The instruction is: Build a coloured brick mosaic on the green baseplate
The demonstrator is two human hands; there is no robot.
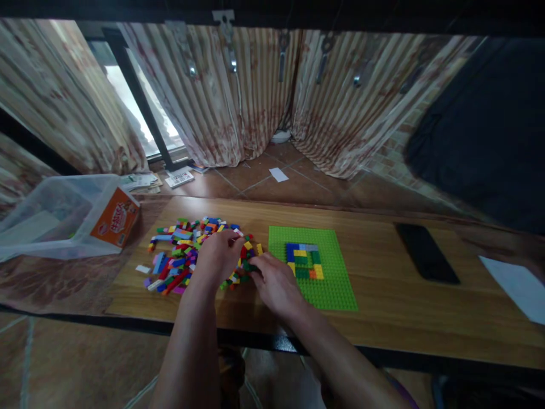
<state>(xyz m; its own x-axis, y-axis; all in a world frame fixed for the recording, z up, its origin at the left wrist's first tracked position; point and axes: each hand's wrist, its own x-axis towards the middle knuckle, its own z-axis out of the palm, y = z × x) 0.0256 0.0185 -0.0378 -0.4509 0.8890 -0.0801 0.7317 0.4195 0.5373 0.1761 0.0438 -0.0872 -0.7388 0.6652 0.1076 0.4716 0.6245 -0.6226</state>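
Multicoloured bricks [183,250] lie piled left of the green baseplate [332,298]; we judge picking is in hand. Left hand [219,255] and right hand [276,282] curl inward at the pile's right side; we can't tell what they pinch. Next move likely calls for one freed brick. We note room toward the phone [427,253], front table edge [255,339] near.

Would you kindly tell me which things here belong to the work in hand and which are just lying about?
In use: loose toy bricks, green baseplate, multicoloured brick assembly.

Lying about: black phone, white sheet at far right, white floor paper.
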